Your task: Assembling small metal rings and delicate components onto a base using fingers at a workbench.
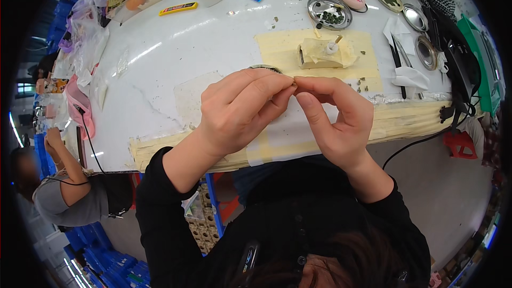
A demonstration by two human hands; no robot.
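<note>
My left hand [237,109] is closed in a pinch over the near edge of the white table. At its fingertips sits a tiny brownish piece [294,84], too small to name. My right hand [341,117] faces it from the other side. Its index fingertip meets the piece, while the thumb stays apart from that finger. Just behind the left fingers shows the rim of a round dish [266,67], mostly hidden by the hand. Beyond my right hand stands a tape-wrapped block [322,56] with a small white nozzle-like part and a thin stick on top.
A metal dish [329,11] holds dark green pieces. Tweezers [402,50] and black-handled tools lie at the right, near a shallow metal lid [425,52]. A yellow cutter [178,9] lies at the far left. At the left edge another person [74,186] sits. A black cable [416,141] hangs at right.
</note>
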